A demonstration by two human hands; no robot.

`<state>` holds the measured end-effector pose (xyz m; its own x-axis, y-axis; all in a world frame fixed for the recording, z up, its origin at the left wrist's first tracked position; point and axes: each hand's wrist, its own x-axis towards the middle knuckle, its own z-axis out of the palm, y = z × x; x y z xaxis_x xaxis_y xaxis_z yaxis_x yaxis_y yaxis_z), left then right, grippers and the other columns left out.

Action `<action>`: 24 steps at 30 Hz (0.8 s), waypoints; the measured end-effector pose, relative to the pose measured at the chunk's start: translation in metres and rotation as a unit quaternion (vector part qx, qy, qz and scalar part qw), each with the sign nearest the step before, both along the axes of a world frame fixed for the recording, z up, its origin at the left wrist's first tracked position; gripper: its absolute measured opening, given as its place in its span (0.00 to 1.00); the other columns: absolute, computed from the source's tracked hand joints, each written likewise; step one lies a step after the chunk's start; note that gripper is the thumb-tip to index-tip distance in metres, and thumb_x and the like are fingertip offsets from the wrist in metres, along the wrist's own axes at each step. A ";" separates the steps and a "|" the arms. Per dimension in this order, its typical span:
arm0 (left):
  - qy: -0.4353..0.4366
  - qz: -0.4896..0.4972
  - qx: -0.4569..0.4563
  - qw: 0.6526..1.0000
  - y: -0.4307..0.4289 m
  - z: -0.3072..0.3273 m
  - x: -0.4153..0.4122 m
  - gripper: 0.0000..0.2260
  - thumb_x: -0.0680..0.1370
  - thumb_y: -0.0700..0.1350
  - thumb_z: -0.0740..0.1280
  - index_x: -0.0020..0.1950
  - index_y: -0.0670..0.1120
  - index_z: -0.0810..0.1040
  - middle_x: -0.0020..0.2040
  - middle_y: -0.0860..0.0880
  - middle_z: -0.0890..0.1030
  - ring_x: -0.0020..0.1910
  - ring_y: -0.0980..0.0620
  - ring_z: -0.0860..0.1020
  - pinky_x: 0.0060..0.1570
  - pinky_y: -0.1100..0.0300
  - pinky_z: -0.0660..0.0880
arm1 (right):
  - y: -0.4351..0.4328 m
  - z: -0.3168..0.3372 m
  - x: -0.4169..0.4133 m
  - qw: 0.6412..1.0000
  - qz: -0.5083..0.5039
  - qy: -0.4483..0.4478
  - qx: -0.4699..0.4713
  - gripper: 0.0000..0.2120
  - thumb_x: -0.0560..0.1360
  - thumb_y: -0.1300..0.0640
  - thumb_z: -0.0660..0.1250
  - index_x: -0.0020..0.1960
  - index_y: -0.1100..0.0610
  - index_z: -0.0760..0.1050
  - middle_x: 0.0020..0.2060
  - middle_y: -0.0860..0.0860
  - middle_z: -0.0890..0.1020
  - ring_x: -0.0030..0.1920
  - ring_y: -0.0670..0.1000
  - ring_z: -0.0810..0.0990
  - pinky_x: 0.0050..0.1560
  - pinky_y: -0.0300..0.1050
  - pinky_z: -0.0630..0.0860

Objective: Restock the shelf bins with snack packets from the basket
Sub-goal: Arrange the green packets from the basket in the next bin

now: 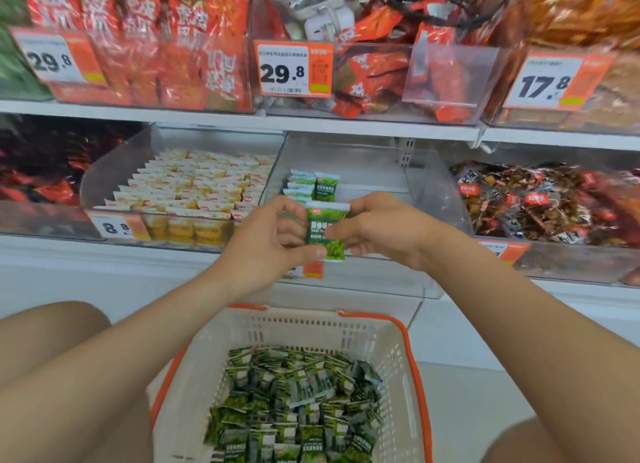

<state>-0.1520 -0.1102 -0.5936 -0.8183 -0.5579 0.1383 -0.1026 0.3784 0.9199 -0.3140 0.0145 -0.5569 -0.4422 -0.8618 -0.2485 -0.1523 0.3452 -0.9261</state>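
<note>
Pinching one green packet (pixel 325 232) upright between them, the two hands meet in front of the middle bin (pixel 374 182). The left hand (pixel 273 234) has its thumb on the packet's lower front edge, its fingers curled behind the left side. The right hand (pixel 381 230) presses its thumb on the right edge, fingers bent behind. The packet hangs in the air just before the bin's front wall, above the basket (pixel 311 327). Inside the bin a short row (pixel 303 185) of the same green packets stands at the left, with one upright beside it. The basket sits below the forearms and holds a loose heap (pixel 294 403) of green packets. The neighbouring bin on the left holds yellow packets (pixel 194 185), the one on the right dark packets (pixel 540 203). Above, a price tag (pixel 296 69) reads 29.8.
</note>
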 end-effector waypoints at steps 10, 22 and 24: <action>-0.112 0.089 -0.441 0.886 -0.077 0.000 -0.044 0.10 0.77 0.46 0.70 0.59 0.48 0.80 0.65 0.45 0.75 0.65 0.39 0.71 0.62 0.45 0.69 | -0.067 -0.028 -0.074 0.929 -0.121 0.350 0.022 0.11 0.72 0.57 0.78 0.53 0.58 0.82 0.39 0.58 0.86 0.42 0.54 0.82 0.41 0.44 0.75; -0.244 0.053 -0.490 0.835 -0.090 -0.009 -0.064 0.11 0.77 0.47 0.65 0.58 0.49 0.81 0.66 0.49 0.77 0.74 0.41 0.59 0.63 0.43 0.66 | -0.159 -0.082 -0.121 0.882 -0.152 0.434 0.100 0.20 0.77 0.57 0.75 0.68 0.54 0.77 0.62 0.61 0.78 0.65 0.61 0.76 0.63 0.51 0.76; -0.249 0.050 -0.492 0.832 -0.090 -0.008 -0.063 0.11 0.78 0.46 0.65 0.58 0.49 0.81 0.65 0.48 0.77 0.74 0.40 0.60 0.63 0.42 0.67 | -0.165 -0.086 -0.120 0.887 -0.120 0.429 0.123 0.22 0.77 0.58 0.74 0.70 0.55 0.76 0.63 0.60 0.77 0.63 0.61 0.77 0.61 0.49 0.76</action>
<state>-0.2150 -0.2001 -0.6018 -0.8674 -0.4434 0.2259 -0.4547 0.8907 0.0025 -0.4335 -0.1507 -0.6427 -0.7219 -0.6845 0.1011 -0.6602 0.6377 -0.3969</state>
